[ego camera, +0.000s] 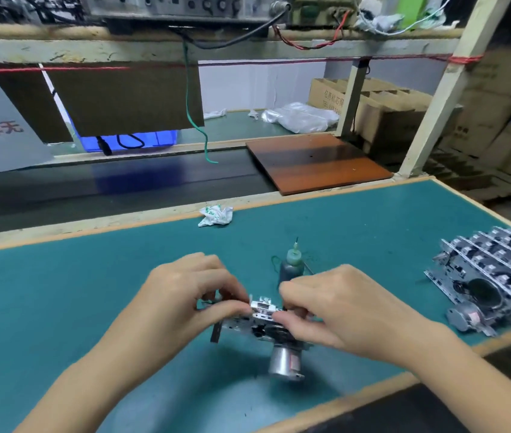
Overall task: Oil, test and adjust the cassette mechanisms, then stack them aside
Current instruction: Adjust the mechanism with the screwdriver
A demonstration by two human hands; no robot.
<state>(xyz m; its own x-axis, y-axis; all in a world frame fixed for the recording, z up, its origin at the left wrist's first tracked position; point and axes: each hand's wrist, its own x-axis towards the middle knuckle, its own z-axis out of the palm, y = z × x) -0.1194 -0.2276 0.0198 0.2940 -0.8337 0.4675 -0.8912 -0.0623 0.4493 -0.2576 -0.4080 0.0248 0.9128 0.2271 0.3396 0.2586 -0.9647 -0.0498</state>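
Under both hands [185,285], mechanism [266,323] half-hidden

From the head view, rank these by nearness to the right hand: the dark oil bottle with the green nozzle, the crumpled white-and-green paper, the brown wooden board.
1. Dark oil bottle with the green nozzle: just behind the right hand.
2. Crumpled white-and-green paper: far mat edge, to the left.
3. Brown wooden board: beyond the mat, farthest back.
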